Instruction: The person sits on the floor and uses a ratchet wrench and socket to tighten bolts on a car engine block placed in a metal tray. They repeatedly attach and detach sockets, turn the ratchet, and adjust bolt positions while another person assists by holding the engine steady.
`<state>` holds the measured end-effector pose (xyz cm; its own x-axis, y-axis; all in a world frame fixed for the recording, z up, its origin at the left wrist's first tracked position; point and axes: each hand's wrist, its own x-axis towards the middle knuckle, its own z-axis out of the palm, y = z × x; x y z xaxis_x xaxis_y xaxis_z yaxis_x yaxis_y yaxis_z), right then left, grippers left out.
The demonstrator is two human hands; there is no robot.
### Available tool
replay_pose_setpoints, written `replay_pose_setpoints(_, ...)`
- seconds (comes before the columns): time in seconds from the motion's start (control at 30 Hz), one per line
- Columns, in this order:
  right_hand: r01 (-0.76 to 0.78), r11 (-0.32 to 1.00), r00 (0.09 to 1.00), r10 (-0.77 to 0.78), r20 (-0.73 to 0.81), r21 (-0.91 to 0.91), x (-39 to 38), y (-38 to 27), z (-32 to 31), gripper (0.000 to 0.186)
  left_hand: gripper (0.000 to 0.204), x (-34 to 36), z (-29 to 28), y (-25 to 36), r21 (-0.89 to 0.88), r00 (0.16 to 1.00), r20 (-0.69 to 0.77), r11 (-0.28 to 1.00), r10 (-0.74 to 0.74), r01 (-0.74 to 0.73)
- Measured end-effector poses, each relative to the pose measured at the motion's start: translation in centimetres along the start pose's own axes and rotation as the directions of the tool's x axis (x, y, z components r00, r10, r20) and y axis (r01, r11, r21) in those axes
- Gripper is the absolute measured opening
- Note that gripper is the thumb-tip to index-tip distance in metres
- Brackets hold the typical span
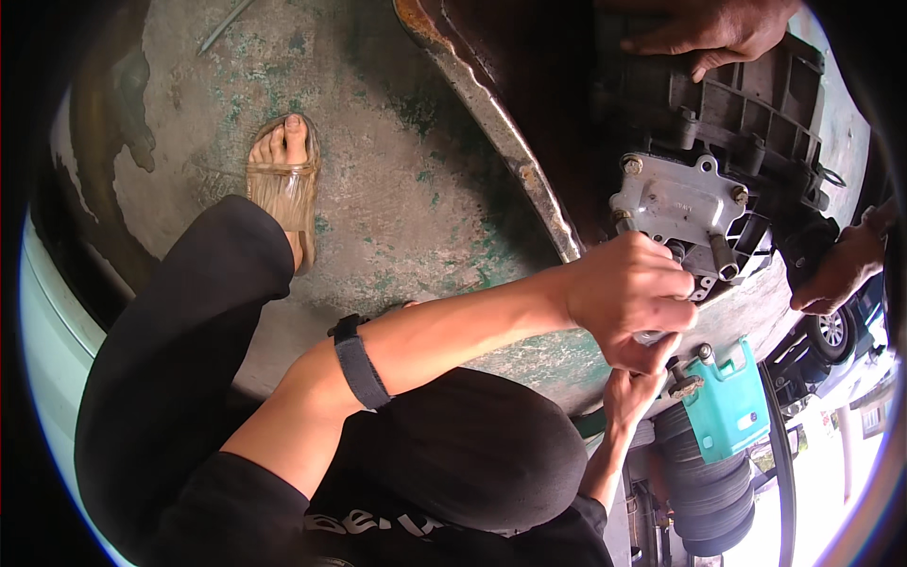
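A large dark cast-metal housing (742,113) with a bolted silver cover plate (675,198) sits at the upper right. My left hand (631,291), at the end of a forearm with a black strap, is closed in a fist at the near edge of that plate. A small shiny piece shows under its fingers, mostly hidden. Just below, my right hand (635,381) is closed close against the left one; what it holds is hidden. Another person's hand (723,38) rests on the housing at the top. A second hand (841,269), not mine, is at its right side.
A rusty metal edge (515,151) runs down toward the housing. Right of my hands are a turquoise bracket (727,406) and stacked tires (699,482). My sandaled foot (283,184) stands on worn concrete (406,189); a thin rod (225,25) lies beyond it. A vehicle wheel (831,329) shows far right.
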<state>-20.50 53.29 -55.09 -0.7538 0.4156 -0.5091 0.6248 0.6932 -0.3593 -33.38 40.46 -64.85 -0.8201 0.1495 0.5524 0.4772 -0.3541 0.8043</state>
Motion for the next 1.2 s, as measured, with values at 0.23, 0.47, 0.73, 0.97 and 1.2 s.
replay_pose_setpoints(0.23, 0.316, 0.755, 0.947, -0.212, 0.242, -0.575, 2.4, -4.6, -5.1, 0.009, 0.011, -1.5, -1.7, 4.0, -0.064, 0.886, -0.368, 0.958, -0.282, 0.279)
replay_pose_setpoints(0.47, 0.413, 0.629, 0.911, -0.271, 0.312, -0.659, 8.1, -6.6, -8.4, 0.01, 0.019, 1.0, 2.0, 4.3, 0.129, 0.746, -0.63, 0.919, -0.215, 0.373)
replay_pose_setpoints(0.73, 0.422, 0.659, 0.9, -0.223, 0.374, -0.623, 9.7, -8.0, -8.6, 0.007, 0.021, 0.9, 1.3, 3.3, 0.098, 0.798, -0.574, 0.953, -0.182, 0.288)
replay_pose_setpoints(0.97, 0.401, 0.813, 0.851, -0.161, 0.499, -0.422, 9.6, -6.5, -8.8, 0.007, 0.017, 0.5, 0.6, 2.4, 0.037, 0.894, -0.41, 0.976, -0.182, 0.215)
replay_pose_setpoints(1.2, 0.331, 0.934, 0.784, -0.195, 0.59, -0.131, 9.9, -7.2, -9.9, 0.054, 0.018, 0.4, 0.2, 1.4, 0.027, 0.936, -0.332, 0.991, -0.118, 0.134)
